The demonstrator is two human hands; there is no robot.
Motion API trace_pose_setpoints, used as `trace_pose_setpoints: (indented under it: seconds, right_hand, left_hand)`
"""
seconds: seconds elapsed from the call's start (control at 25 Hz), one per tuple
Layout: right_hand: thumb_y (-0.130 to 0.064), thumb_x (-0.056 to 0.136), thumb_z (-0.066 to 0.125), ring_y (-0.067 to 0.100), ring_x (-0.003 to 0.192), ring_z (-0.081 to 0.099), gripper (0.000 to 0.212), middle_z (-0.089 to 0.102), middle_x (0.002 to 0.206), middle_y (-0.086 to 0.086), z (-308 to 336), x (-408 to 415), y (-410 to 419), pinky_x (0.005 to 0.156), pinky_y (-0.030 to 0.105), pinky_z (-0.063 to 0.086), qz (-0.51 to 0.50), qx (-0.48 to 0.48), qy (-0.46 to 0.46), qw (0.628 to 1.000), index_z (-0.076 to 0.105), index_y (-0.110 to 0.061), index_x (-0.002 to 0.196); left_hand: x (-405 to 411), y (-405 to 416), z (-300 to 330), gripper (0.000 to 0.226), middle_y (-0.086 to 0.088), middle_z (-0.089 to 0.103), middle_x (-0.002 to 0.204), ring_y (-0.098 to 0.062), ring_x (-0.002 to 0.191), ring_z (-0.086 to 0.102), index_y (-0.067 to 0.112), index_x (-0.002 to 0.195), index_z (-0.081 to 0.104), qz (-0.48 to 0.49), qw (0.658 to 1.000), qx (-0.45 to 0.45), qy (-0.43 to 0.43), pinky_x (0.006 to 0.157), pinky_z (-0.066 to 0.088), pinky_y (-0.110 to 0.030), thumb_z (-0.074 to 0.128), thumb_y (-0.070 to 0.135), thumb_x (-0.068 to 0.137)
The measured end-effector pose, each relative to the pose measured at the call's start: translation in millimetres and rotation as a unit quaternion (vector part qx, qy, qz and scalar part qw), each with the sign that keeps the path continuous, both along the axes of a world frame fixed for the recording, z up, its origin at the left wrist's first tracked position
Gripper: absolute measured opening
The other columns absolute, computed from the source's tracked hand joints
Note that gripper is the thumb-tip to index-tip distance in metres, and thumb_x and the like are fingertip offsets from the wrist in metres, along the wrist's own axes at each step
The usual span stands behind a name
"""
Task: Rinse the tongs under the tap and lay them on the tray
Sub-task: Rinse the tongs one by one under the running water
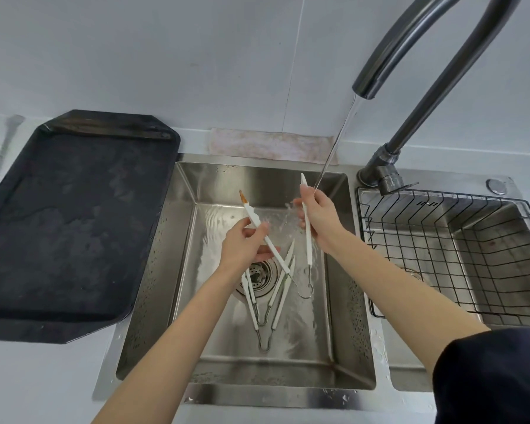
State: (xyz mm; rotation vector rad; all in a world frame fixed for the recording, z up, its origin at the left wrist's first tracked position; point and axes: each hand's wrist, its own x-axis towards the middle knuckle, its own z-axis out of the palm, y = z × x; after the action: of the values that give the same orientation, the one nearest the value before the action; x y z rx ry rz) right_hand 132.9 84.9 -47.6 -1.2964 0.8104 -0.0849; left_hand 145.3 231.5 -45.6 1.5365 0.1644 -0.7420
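Left of the sink [361,347], a dark tray [74,228] lies flat on the pale tabletop [43,377], its surface wet and bare. Behind the sink, a pinkish cloth [273,146] lies along the wall.

Over the sink's left half, the left hand [245,246] pinches one white arm of a pair of tongs [265,237]; that arm slants up and left, its tip stained brown. Below the hand, on the sink floor beside the drain [259,275], two more tongs [276,298] lie with their wire loops toward the near edge.

Over the sink's right half, the right hand [317,217] has its grip closed around the other white arm of the held tongs, which stands nearly upright. The two arms are spread wide and join at a wire loop low over the sink floor. A stream of water [337,142] from the tap [410,71] lands at the right hand.

Right of the sink, a black wire basket [441,255] sits in a second basin.
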Motion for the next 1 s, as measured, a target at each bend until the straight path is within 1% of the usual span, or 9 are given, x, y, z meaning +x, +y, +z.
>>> trace_pose_setpoints:
  seconds: [0.12, 0.2, 0.36, 0.44, 0.52, 0.64, 0.76, 0.88, 1.0]
  right_hand:
    - [-0.043, 0.094, 0.043, 0.007, 0.051, 0.04, 0.032, 0.049, 0.068, -0.003, 2, 9, 2, 0.041, 0.018, 0.035, 0.017, -0.06, 0.05, 0.997, 0.049, -0.012, 0.1]
    - [-0.047, 0.095, 0.037, 0.007, 0.044, 0.035, 0.036, 0.044, 0.062, -0.003, 5, 13, 4, 0.034, 0.015, 0.032, 0.023, -0.028, 0.061, 0.997, 0.049, -0.013, 0.091]
    - [-0.038, 0.095, 0.044, 0.006, 0.049, 0.053, 0.03, 0.06, 0.071, -0.001, 13, 13, 1, 0.047, 0.016, 0.049, -0.022, 0.166, -0.003, 0.986, 0.059, -0.013, 0.087]
    - [-0.029, 0.095, 0.047, 0.004, 0.056, 0.062, 0.025, 0.066, 0.071, -0.002, 15, 8, -3, 0.057, 0.015, 0.054, -0.023, 0.266, -0.057, 0.962, 0.062, -0.011, 0.087]
    - [-0.027, 0.095, 0.049, 0.003, 0.05, 0.06, 0.025, 0.063, 0.058, -0.005, 17, 3, -6, 0.055, 0.013, 0.053, 0.004, 0.31, -0.078, 0.948, 0.062, -0.01, 0.082]
    - [-0.041, 0.093, 0.047, 0.002, 0.038, 0.05, 0.035, 0.054, 0.046, -0.008, 21, -2, -8, 0.044, 0.011, 0.045, 0.032, 0.305, -0.045, 0.951, 0.054, -0.016, 0.07]
    - [-0.051, 0.091, 0.043, 0.003, 0.033, 0.046, 0.037, 0.05, 0.04, -0.006, 25, -5, -11, 0.038, 0.012, 0.042, -0.008, 0.278, -0.003, 0.961, 0.053, -0.018, 0.076]
    - [-0.042, 0.098, 0.034, 0.004, 0.039, 0.049, 0.037, 0.054, 0.047, -0.007, 32, -12, -16, 0.046, 0.014, 0.043, -0.009, 0.269, -0.034, 0.962, 0.054, -0.015, 0.083]
    - [-0.025, 0.1, 0.03, 0.007, 0.051, 0.055, 0.03, 0.06, 0.062, -0.003, 43, -22, -23, 0.056, 0.018, 0.047, 0.008, 0.28, -0.088, 0.956, 0.056, -0.011, 0.095]
  left_hand:
    - [-4, -2, -3, 0.004, -0.007, 0.057, 0.089, -0.013, 0.05, 0.069, 0.018, 0.096, 0.053, 0.011, 1.0, -0.005, -0.002, 0.06, 0.061, -0.026, 0.052, 0.017, 0.092]
    - [-5, -1, -6, 0.009, -0.009, 0.056, 0.09, -0.012, 0.048, 0.068, 0.014, 0.101, 0.053, 0.015, 1.0, 0.002, -0.009, 0.056, 0.06, -0.024, 0.051, 0.016, 0.092]
    - [0, 5, -9, 0.019, -0.01, 0.057, 0.097, -0.011, 0.048, 0.069, 0.014, 0.11, 0.049, 0.01, 0.999, 0.024, -0.03, 0.054, 0.059, -0.021, 0.052, 0.017, 0.092]
    - [3, 6, -11, 0.012, -0.008, 0.059, 0.094, -0.014, 0.053, 0.069, 0.012, 0.103, 0.051, 0.003, 0.999, 0.038, -0.029, 0.057, 0.06, -0.024, 0.051, 0.016, 0.093]
    - [4, 5, -11, 0.005, -0.006, 0.061, 0.089, -0.018, 0.058, 0.069, 0.014, 0.09, 0.053, -0.01, 0.999, 0.049, -0.011, 0.06, 0.06, -0.028, 0.049, 0.014, 0.093]
    - [0, 1, -13, 0.011, -0.008, 0.063, 0.092, -0.019, 0.059, 0.069, 0.013, 0.084, 0.053, -0.04, 0.998, 0.056, 0.007, 0.06, 0.06, -0.028, 0.047, 0.011, 0.092]
    - [-5, -4, -12, 0.008, -0.01, 0.063, 0.099, -0.016, 0.057, 0.069, 0.008, 0.094, 0.053, -0.056, 0.997, 0.052, 0.012, 0.055, 0.06, -0.023, 0.045, 0.009, 0.092]
    - [-8, -12, -8, 0.011, -0.008, 0.065, 0.099, -0.021, 0.068, 0.069, 0.01, 0.098, 0.054, -0.065, 0.997, 0.024, 0.043, 0.057, 0.059, -0.023, 0.044, 0.011, 0.094]
    - [-11, -22, -5, 0.022, 0.001, 0.068, 0.096, -0.017, 0.069, 0.07, 0.014, 0.116, 0.052, -0.084, 0.993, -0.021, 0.077, 0.062, 0.06, -0.024, 0.044, 0.016, 0.095]
